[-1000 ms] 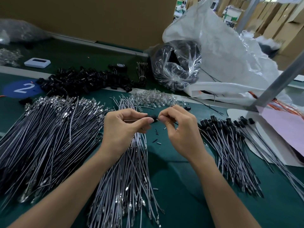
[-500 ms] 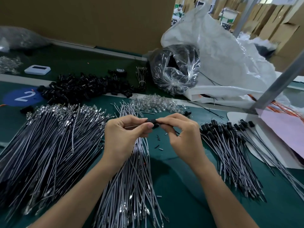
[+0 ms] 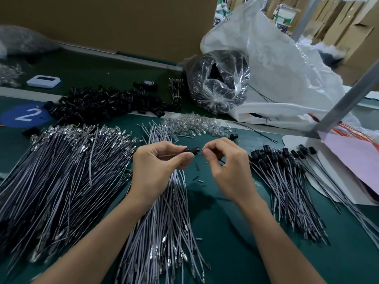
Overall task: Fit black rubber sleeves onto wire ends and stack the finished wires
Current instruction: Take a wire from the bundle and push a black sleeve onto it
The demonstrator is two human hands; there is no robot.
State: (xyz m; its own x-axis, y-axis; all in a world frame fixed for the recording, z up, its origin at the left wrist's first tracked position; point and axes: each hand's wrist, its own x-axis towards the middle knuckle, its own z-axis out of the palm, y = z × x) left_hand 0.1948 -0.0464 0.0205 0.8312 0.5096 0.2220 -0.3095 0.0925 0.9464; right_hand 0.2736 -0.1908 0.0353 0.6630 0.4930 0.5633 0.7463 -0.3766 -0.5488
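Note:
My left hand [image 3: 158,162] pinches a black rubber sleeve [image 3: 192,150] with a grey wire running back through its fingers. Just right of the sleeve, my right hand [image 3: 223,162] pinches the thin wire tip that sticks out of it. Both hands hover above a loose bundle of grey wires [image 3: 164,218] on the green bench. A heap of loose black sleeves [image 3: 106,104] lies at the back left. Finished wires with sleeves fitted [image 3: 287,181] are stacked to the right.
A big pile of grey wires with metal terminals [image 3: 53,175] fills the left. Clear small parts [image 3: 192,125] lie behind my hands. A clear bag of black parts [image 3: 219,80], a white sack [image 3: 283,64], a metal post [image 3: 344,99] and pink paper [image 3: 352,158] stand at right.
My hands have parted slightly: the sleeve now stays in the left fingers while the right fingers have slid off it onto the wire tip. The camera has tilted a little.

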